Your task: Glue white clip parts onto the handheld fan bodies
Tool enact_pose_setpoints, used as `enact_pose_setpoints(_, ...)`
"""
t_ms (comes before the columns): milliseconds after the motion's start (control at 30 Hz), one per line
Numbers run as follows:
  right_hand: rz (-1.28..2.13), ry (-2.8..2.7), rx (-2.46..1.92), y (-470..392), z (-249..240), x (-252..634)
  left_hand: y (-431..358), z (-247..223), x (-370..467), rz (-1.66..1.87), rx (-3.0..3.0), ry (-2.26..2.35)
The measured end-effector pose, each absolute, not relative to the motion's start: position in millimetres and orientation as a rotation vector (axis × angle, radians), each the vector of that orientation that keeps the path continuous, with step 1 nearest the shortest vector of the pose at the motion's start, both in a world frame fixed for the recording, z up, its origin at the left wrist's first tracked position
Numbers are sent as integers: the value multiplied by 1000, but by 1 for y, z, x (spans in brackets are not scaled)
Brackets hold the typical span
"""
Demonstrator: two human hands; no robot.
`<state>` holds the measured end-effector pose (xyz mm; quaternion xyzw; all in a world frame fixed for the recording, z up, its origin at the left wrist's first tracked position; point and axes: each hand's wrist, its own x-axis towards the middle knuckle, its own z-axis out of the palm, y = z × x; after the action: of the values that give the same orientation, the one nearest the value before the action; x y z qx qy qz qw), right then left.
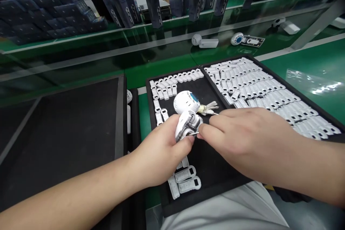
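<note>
A white device with a round head and a blue ring is in my left hand, whose thumb and fingers are closed round its lower, opened part. My right hand is closed beside it, its fingertips pinching a thin metallic piece against the device's open side. The rest of what the right fingers hold is hidden. Just beyond the fingers, a small cluster of pale, finger-like strips sticks out next to the round head. Both hands are over a black tray that bears white flat parts along its left side.
A second black tray section holds rows of white parts at right. An empty-looking dark tray lies left. Dark boxes line the shelf behind, above white devices. A clear plastic bag lies far right.
</note>
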<state>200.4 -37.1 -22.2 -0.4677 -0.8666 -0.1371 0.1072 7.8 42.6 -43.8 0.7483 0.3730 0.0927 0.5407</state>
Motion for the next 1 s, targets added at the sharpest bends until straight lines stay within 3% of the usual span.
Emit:
enact_pose_setpoints(433, -264, -2585, -1389, -38, -35, 191, 37, -49, 8, 75, 1901, 941)
enact_pose_setpoints(700, -363, -2319, -1546, -32, -38, 204, 51, -45, 13, 253, 1425, 913)
enact_pose_setpoints(1000, -369, -2387, -1565, -39, -33, 201, 49, -46, 9, 246, 1552, 926)
